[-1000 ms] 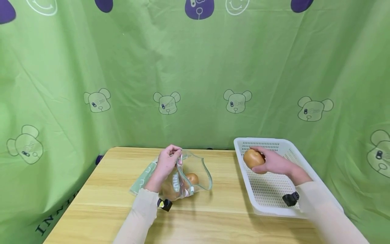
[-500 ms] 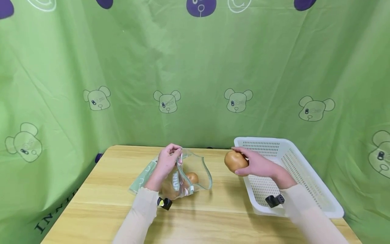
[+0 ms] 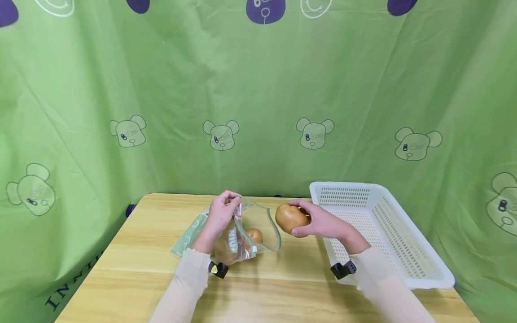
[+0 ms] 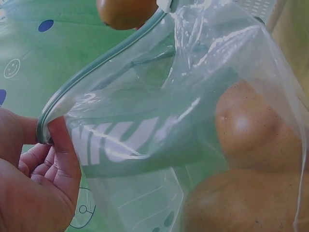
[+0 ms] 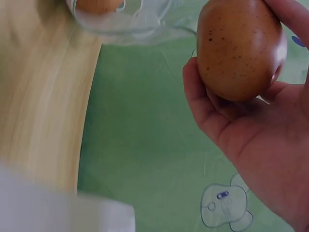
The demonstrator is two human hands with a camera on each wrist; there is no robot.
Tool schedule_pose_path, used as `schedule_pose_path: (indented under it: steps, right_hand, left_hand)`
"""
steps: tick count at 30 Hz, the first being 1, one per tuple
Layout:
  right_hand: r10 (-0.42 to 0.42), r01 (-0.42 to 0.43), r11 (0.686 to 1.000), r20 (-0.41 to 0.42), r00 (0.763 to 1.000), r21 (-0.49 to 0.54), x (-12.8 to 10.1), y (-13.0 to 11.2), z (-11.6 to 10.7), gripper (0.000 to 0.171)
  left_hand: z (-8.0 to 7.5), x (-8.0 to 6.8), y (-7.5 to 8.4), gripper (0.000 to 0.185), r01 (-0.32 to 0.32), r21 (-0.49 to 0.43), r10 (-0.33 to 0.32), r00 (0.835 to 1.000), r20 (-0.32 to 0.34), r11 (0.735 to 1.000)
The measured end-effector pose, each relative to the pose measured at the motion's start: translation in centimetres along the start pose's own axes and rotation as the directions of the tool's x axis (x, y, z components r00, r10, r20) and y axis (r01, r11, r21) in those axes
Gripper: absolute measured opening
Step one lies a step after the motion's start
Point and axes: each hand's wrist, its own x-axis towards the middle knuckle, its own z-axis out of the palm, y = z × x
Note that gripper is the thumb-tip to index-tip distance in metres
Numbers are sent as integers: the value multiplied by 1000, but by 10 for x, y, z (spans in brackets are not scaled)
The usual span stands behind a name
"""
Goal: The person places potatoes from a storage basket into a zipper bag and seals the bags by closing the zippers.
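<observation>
My left hand (image 3: 219,214) pinches the rim of a clear zip bag (image 3: 233,240) with a green zip strip and pale lettering, holding its mouth open toward the right. Inside lies a round orange-brown fruit (image 3: 255,235); the left wrist view shows another fruit (image 4: 231,205) below one against the plastic. Just right of the bag's mouth, my right hand (image 3: 323,220) grips a speckled orange-brown fruit (image 3: 289,218) above the table. In the right wrist view, fingers and thumb curl round this fruit (image 5: 241,48), and its far side is hidden.
A white perforated plastic basket (image 3: 420,229) stands at the right of the wooden table (image 3: 133,251), beneath and beside my right forearm. No fruit shows in its visible part. A green patterned curtain (image 3: 258,89) hangs behind the table.
My right hand has carried the fruit left, from above the basket to beside the bag's mouth. The left hand and the bag have stayed in place.
</observation>
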Motion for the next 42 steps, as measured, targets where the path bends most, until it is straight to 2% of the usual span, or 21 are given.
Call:
schedule_pose_path:
  steps: [7, 11, 16, 24, 31, 42]
  right_hand:
    - [-47, 39, 991, 65, 997, 127, 9, -1, 19, 69]
    - [-69, 53, 987, 108, 992, 151, 16, -2, 32, 68]
    - [-52, 31, 986, 128, 990, 161, 24, -2, 46, 67]
    - [-24, 16, 993, 71, 997, 114, 33, 0, 58, 69]
    - [27, -26, 999, -24, 999, 25, 40, 1, 67, 76]
    - [51, -48, 997, -62, 997, 59, 50, -3, 80, 76]
  left_hand:
    - [1, -1, 2, 15, 3, -15, -3, 1000, -23, 1000]
    - [1, -1, 2, 14, -4, -18, 3, 1000, -24, 1000]
    - [1, 0, 2, 14, -17, -15, 17, 1000, -15, 1000]
    - [1, 2, 2, 12, -25, 15, 26, 999, -29, 1000]
    - [0, 1, 2, 12, -30, 4, 30, 999, -10, 1000]
    - [0, -1, 5, 16, -33, 1, 33, 999, 7, 999]
